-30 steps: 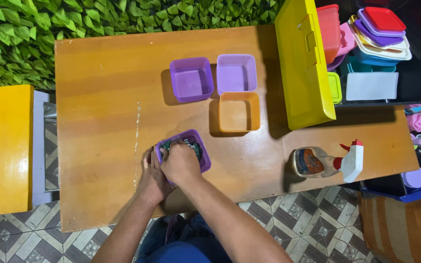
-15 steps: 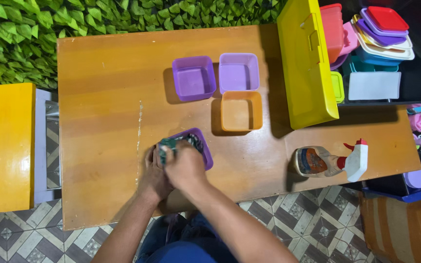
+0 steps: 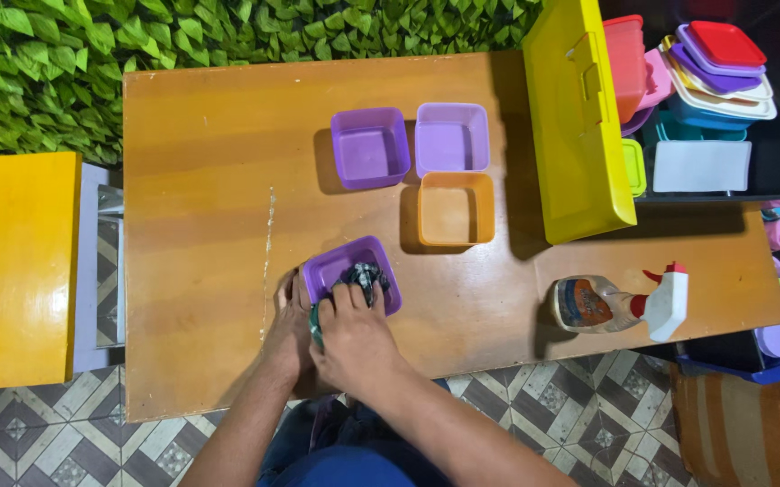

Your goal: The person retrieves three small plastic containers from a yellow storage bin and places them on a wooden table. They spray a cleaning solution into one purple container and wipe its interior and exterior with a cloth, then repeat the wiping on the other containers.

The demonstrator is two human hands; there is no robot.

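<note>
Right hand (image 3: 354,335) closed on dark cloth (image 3: 365,275) inside near purple tub (image 3: 329,268); left hand (image 3: 289,325) gripping tub's left side, on bench (image 3: 201,180).

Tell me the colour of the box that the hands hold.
Purple; the box shows best in the head view, with a dark cloth inside it.
</note>
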